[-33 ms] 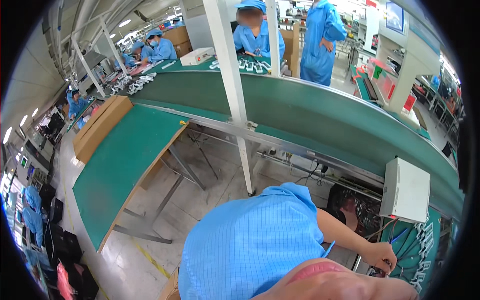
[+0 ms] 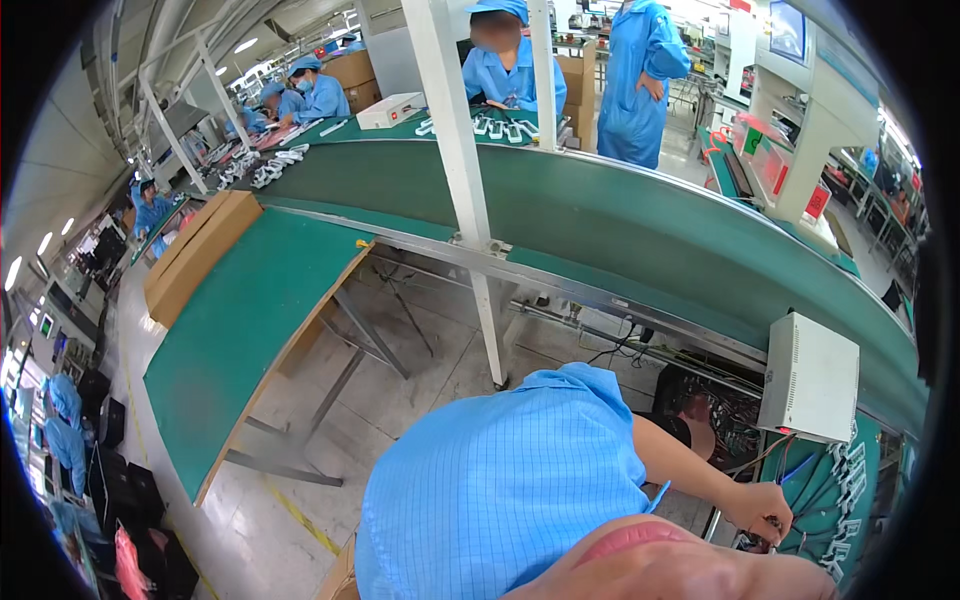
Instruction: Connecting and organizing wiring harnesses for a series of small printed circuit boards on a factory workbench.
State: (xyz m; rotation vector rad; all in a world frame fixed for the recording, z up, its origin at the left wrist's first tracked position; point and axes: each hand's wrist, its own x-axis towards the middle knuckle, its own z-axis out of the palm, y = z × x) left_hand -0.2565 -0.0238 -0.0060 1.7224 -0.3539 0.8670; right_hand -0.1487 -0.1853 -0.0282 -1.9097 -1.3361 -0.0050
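Note:
My left hand (image 2: pixel 757 510) is at the lower right, its arm reaching out from a blue short sleeve (image 2: pixel 585 400). The fingers are curled together around a small dark piece (image 2: pixel 773 522) that is too small to name. Just beyond them is a green mat (image 2: pixel 800 535) with several dark cables (image 2: pixel 815 490) running across it. White and metallic connector-like parts (image 2: pixel 850 480) lie in a row along the cables' far ends. A blue pen-like stick (image 2: pixel 798 470) is near the hand. My right hand does not show; my face covers the lower right.
A light grey metal box (image 2: pixel 812 380) stands above the cables. Behind runs a green conveyor (image 2: pixel 620 215) with a white post (image 2: pixel 455 130). At left, a green table (image 2: pixel 240 330) bears a long cardboard box (image 2: pixel 200 255). Co-workers in blue (image 2: pixel 512 75) are beyond the conveyor.
The view has shifted very slightly. My left hand stays in the same place with its fingers curled. Across the conveyor, the seated co-worker's hands have moved a little.

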